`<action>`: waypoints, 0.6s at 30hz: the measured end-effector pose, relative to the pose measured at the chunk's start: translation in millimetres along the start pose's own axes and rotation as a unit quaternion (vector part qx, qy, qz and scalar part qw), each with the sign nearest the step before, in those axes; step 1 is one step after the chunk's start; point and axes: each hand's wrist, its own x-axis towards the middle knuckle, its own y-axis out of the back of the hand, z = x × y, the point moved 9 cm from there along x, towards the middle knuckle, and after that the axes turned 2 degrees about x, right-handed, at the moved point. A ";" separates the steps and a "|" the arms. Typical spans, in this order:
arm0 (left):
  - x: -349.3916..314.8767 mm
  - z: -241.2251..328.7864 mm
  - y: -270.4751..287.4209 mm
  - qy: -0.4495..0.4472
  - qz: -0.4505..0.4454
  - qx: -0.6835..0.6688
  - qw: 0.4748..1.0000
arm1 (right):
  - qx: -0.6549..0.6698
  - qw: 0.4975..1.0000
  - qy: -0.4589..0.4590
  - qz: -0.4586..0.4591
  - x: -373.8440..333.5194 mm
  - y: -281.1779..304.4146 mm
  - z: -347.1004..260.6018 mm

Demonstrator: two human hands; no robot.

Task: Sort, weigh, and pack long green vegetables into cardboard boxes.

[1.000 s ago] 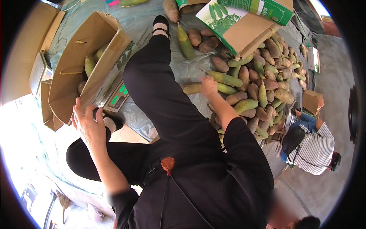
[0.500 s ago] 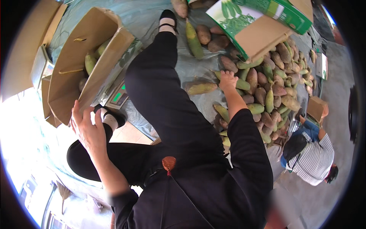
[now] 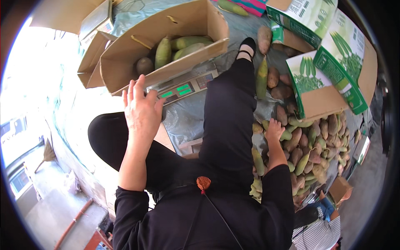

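A big shiny sheet (image 3: 183, 125) covered the ground around the person's legs (image 3: 227, 121). A big heap of vegetables (image 3: 318, 146), some green and some reddish brown, lay between three and four o'clock. At eleven o'clock stood an open brown box (image 3: 166, 73). It had fat green vegetables (image 3: 163, 54) in it, with a round brown one (image 3: 145, 66) at their left. Green and white boxes (image 3: 333, 62) leaned on each other at two o'clock, just past the heap. Another person (image 3: 318, 235) in a stripy top was bent down between four and five o'clock, near the edge. A flat scale (image 3: 181, 89) with green lights stuck out at eleven o'clock, on the near side of the brown box; whether the box sat on it was hard to tell.

The left hand (image 3: 143, 106) was at ten o'clock, by the box's near wall, with its fingers spread apart and nothing in them. It was too hard to see if the fingertips touched the box. The right hand (image 3: 274, 130) was at three o'clock, at the edge of the heap. A green radish (image 3: 286, 135) lay right by its fingers, also at three o'clock. I could not tell if those fingers were closed on it. A small red-brown pendant (image 3: 203, 182) hung at six o'clock.
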 end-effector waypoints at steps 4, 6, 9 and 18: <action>1.4 3.7 2.0 0.001 -0.013 -0.002 1.000 | 0.063 0.998 -0.031 0.002 -2.5 15.5 16.2; -0.3 -1.4 2.6 0.005 -0.006 -0.018 1.000 | 0.119 0.991 -0.033 0.055 -0.2 37.3 18.4; -0.9 -3.8 1.3 0.001 0.004 -0.041 0.999 | 0.248 0.962 -0.049 0.106 9.5 68.0 32.0; -4.7 -7.5 0.7 0.005 -0.014 -0.030 0.999 | 0.595 0.702 0.251 0.299 -43.9 362.1 -41.3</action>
